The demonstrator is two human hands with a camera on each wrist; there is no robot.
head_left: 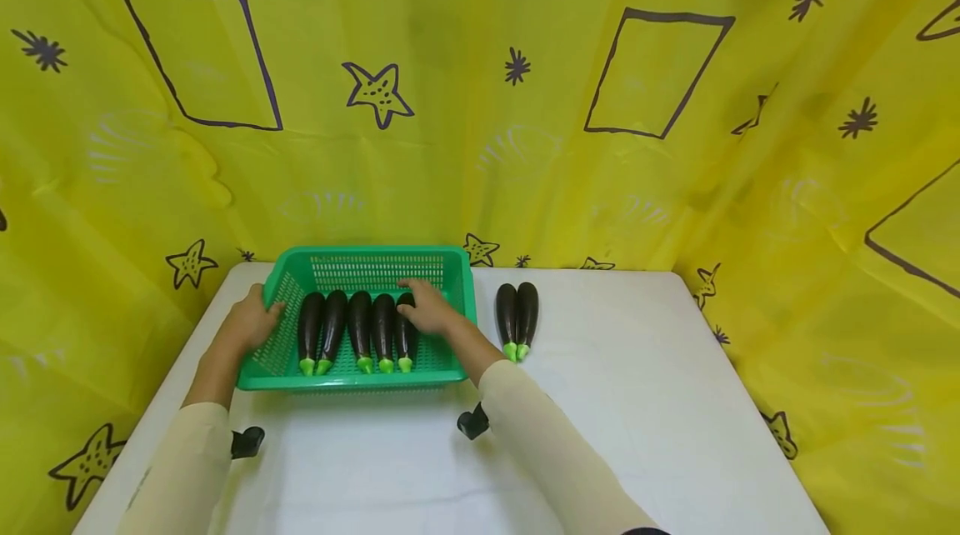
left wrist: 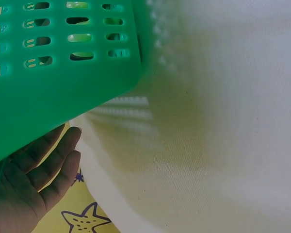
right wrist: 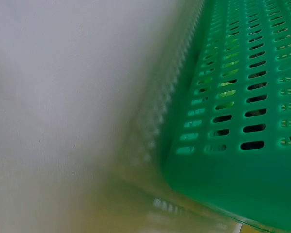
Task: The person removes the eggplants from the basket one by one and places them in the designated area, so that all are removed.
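Left hand (head_left: 253,320) grips basket (head_left: 352,382) near back-left corner of table (head_left: 637,410), likely steadying it; right hand (head_left: 431,310) at rightmost eggplant (head_left: 406,342) inside, can't tell if grasping.

White table (head_left: 637,402): green basket (head_left: 352,382), two dark eggplants (head_left: 507,314) beside.

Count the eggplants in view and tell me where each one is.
7 eggplants. Five lie in a row in the green basket, the rightmost partly covered by the right hand; two lie on the table right of it. Others could be hidden.
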